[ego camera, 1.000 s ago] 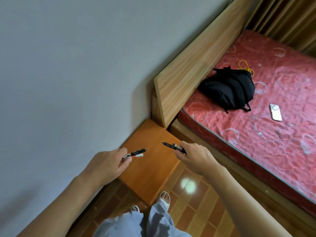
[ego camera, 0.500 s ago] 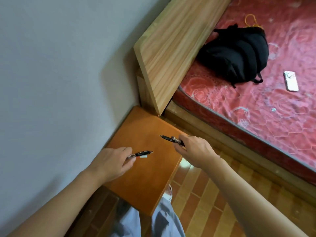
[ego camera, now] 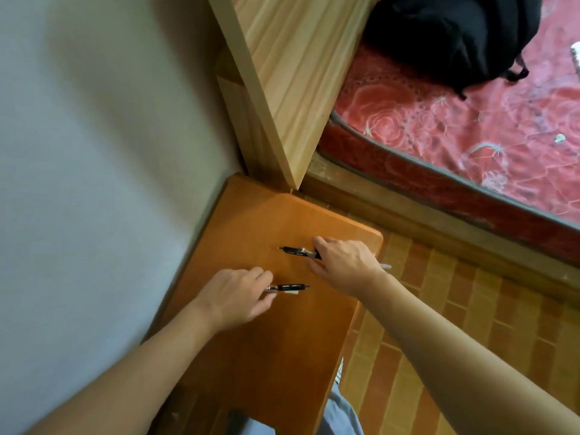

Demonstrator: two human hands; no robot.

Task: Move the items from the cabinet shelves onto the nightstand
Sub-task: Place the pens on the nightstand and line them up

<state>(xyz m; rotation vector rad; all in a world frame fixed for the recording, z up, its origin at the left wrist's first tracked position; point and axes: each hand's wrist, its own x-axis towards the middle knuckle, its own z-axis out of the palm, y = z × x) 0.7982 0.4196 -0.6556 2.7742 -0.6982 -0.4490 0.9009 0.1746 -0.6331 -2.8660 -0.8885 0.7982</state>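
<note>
pens: 2 (ego camera: pixel 291 288) (ego camera: pixel 298 250) | nightstand: 1 (ego camera: pixel 270 356) | backpack: 1 (ego camera: pixel 452 36)

Smooth orange-brown wooden nightstand (ego camera: pixel 266 356), pale grained wooden headboard (ego camera: pixel 292 73), glossy black plastic pens (ego camera: pixel 290 287)

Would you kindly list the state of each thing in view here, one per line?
left hand: low over the nightstand, pinching a pen
left pen: held, lying near level
right hand: low over the nightstand, gripping a pen
right pen: held, near level
nightstand: top bare around the pens
backpack: lying on the bed
mattress: bare, no sheet
</note>
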